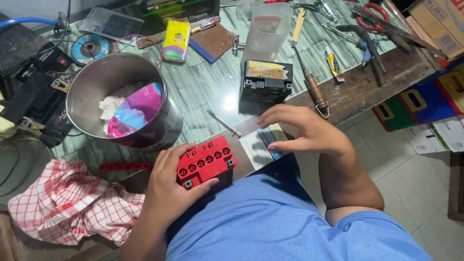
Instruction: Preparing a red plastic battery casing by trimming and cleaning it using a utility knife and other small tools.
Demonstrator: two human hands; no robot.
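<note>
At tabletop edge, red battery is being gripped by left hand, fingers curled around it; right hand, fingers spread open, is being rested on leaflet.

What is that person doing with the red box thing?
A person sits at a cluttered workbench. Their left hand grips a small red battery with a row of round holes on top, at the bench edge. Their right hand rests fingers-down on a printed card beside it. Behind stand a black battery, a thin syringe, and a metal pot holding pink and blue plastic. A red checked cloth lies to the left.
</note>
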